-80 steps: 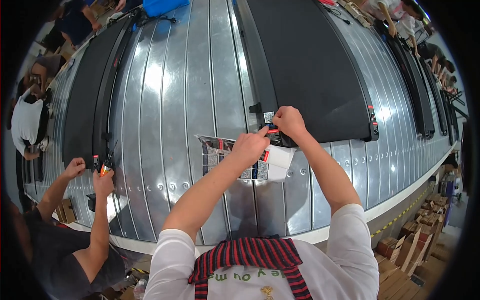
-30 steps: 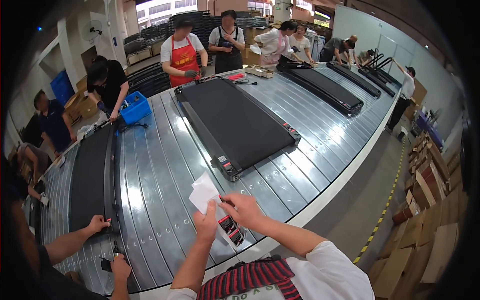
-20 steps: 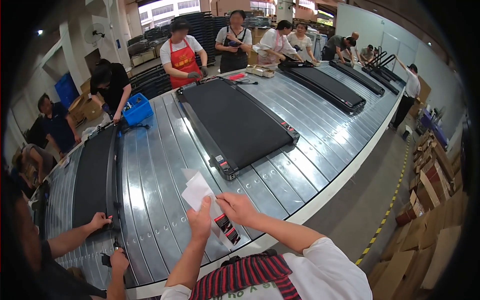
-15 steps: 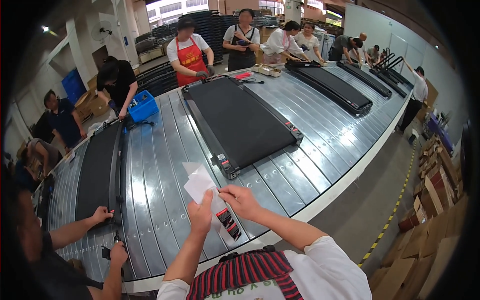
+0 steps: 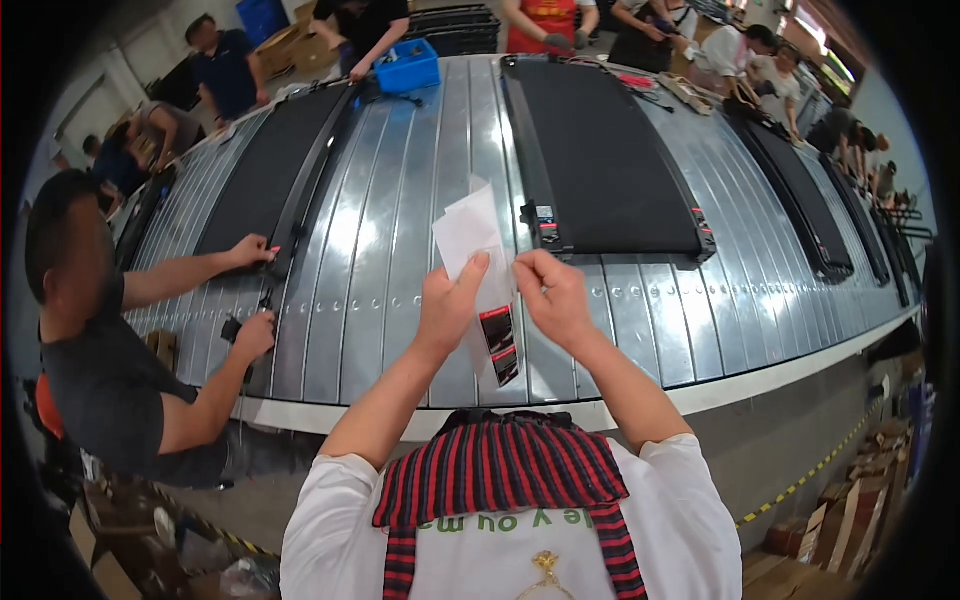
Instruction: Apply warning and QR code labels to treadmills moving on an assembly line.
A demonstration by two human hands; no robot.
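My left hand (image 5: 449,302) grips white backing sheets (image 5: 468,232) of stickers, thumb on top, above the slatted metal conveyor. Black-and-red stickers (image 5: 498,342) show on the lower part of the sheets. Just right of the sheets is my right hand (image 5: 556,293), its thumb and forefinger pinched together. Whatever is between those fingertips, if anything, is too small to tell. Beyond my hands lies a flat black treadmill deck (image 5: 610,160), with small stickers on its two near corners.
The metal conveyor (image 5: 400,250) curves across in front of me. A co-worker (image 5: 120,330) on my left reaches to another treadmill deck (image 5: 275,170). A blue bin (image 5: 408,68) sits at the far edge, with people behind it. More decks (image 5: 795,200) lie to the right.
My view has turned, so the deck and conveyor appear shifted and more of the co-worker shows. My right hand has come slightly away from the sheets, which my left hand still holds.
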